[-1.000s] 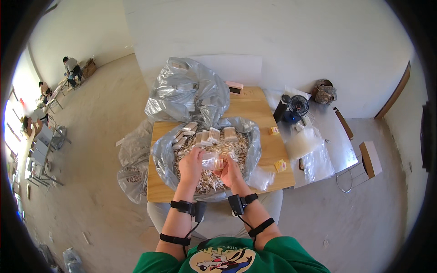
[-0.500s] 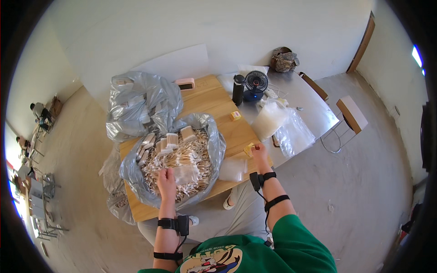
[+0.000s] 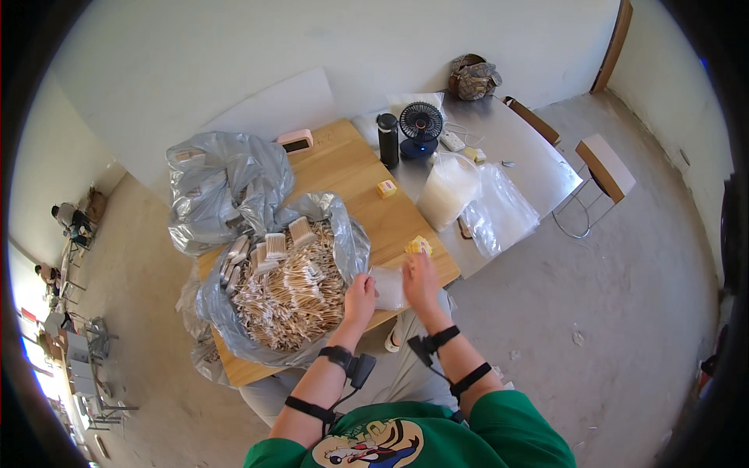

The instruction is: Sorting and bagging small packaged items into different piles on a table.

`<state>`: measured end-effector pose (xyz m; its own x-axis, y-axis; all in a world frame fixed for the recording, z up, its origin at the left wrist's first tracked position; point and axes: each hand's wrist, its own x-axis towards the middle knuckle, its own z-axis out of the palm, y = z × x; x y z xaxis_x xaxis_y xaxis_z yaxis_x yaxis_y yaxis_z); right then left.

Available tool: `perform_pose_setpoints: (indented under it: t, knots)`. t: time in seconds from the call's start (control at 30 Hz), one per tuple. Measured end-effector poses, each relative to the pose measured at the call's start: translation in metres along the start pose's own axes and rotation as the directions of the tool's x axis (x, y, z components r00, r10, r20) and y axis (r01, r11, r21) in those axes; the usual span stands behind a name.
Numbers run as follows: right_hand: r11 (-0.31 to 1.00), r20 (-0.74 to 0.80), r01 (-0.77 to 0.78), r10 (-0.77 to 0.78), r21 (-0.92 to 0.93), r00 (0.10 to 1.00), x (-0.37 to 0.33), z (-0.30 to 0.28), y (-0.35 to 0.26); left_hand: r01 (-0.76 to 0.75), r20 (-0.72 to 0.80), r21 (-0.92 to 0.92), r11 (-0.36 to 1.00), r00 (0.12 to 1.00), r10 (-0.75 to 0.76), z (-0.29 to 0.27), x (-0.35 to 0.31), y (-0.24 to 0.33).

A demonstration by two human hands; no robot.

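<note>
My left hand (image 3: 361, 298) is closed at the right edge of a grey plastic sack. Its fingers pinch a clear plastic bag (image 3: 384, 284), hard to tell from the clear bags lying flat at the table's near edge. That sack's rolled rim (image 3: 355, 242) surrounds a heap of loose cotton swabs (image 3: 285, 308), with several bundled swab packs (image 3: 275, 246) on top. My right hand (image 3: 421, 285) is just right of the clear bag, fingers drawn together and slightly blurred; what they hold is hidden. Beyond its fingertips lies a small pile of yellow paper slips (image 3: 418, 246).
A second grey sack (image 3: 226, 183) stands behind the first. Around the wooden table (image 3: 343, 171) are a pink-framed device (image 3: 295, 141), small yellow box (image 3: 386, 188), black bottle (image 3: 388, 140), fan (image 3: 420, 129), larger clear bags (image 3: 499, 207) and a stool (image 3: 605, 168). People work far left.
My left hand has moved right with the clear bag, away from above the swabs. My right hand has drawn back from the yellow slips, toward my left hand. The view has shifted slightly.
</note>
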<state>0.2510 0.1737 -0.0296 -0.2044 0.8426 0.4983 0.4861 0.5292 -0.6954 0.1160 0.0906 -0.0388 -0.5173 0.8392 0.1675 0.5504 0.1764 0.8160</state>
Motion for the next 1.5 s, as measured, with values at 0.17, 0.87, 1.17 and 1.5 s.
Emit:
perform_pose_setpoints:
  t: [0.17,0.87,1.17,1.5]
  knots:
    - [0.993,0.253,0.069,-0.092,0.1,0.963,-0.03,0.029,-0.018,0.143,0.104,-0.016,0.99,0.985,-0.141,0.012,0.003,-0.002]
    - [0.813,0.556,0.358,-0.051,-0.46,0.829,-0.063,0.063,-0.023,0.03,0.042,0.537,0.843,0.997,-0.063,-0.095,0.126,-0.035]
    - [0.959,0.296,0.22,-0.161,-0.176,0.941,-0.048,0.068,-0.002,0.04,-0.279,0.187,0.981,0.96,0.014,-0.127,0.109,-0.042]
    - [0.889,0.267,0.233,-0.353,0.393,0.897,-0.009,0.068,-0.169,0.159,-0.122,-0.769,0.619,0.914,-0.387,-0.17,0.025,-0.061]
